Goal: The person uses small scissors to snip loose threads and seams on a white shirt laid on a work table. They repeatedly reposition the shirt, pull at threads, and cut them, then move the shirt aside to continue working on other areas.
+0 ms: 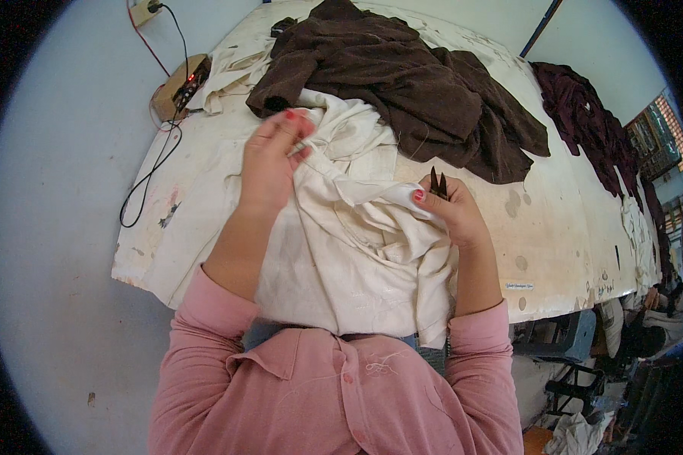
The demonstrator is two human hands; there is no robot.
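A cream-white garment (319, 227) lies bunched in front of me, hanging over the near table edge toward my lap. My left hand (272, 163) is closed, pinching a fold of it at the upper left; the fingertips are slightly blurred by motion. On the right, my right hand (457, 214) grips another part of the garment between thumb and fingers. The same hand also holds small dark thread snips (438, 183), their two pointed blades sticking up behind the thumb. The snips' handle is hidden in the palm.
A dark brown cloth (402, 83) is heaped beyond the garment on the stained, pale table (539, 250). At the far left stand a brown box (178, 87) and a looped black cable (155, 174). A maroon cloth (584, 121) drapes over the right side. The wall (61, 227) borders the left.
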